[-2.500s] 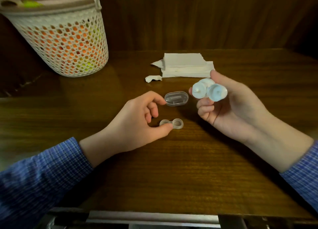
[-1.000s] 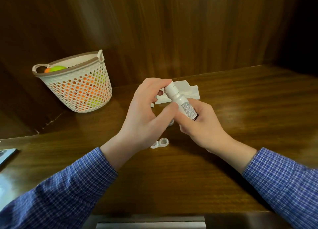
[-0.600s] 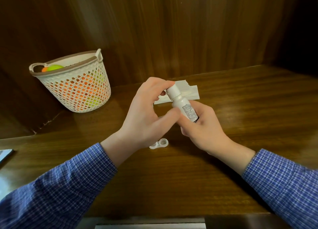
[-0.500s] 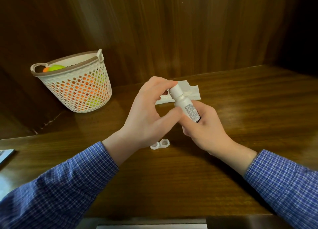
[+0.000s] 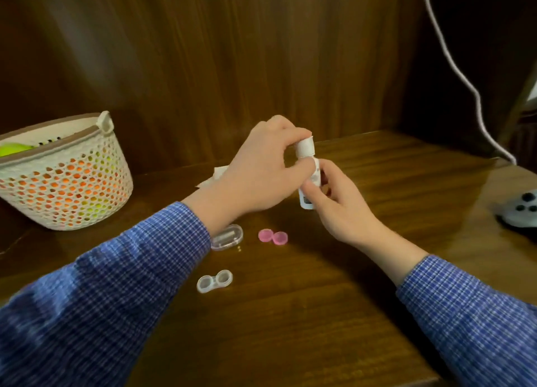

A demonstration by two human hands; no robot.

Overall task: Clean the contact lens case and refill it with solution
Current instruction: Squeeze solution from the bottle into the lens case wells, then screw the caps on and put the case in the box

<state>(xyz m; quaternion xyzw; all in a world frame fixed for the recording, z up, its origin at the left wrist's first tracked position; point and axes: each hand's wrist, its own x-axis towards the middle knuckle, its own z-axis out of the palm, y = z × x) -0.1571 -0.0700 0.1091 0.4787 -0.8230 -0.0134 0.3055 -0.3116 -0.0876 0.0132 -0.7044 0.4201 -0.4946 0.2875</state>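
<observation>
The clear contact lens case lies open on the wooden table, in front of both hands. Two pink round caps lie side by side behind it. My right hand holds a small white solution bottle upright above the table. My left hand pinches the bottle's white cap between thumb and fingers. My fingers hide most of the bottle.
A clear oval plastic box lies by my left wrist. White tissues show behind my left hand. A perforated basket with coloured balls stands at the left. A grey controller and a white cord are at the right.
The view has shifted, so the pink caps and clear box now show. Both hands hold the bottle more upright, left fingers still on its cap.
</observation>
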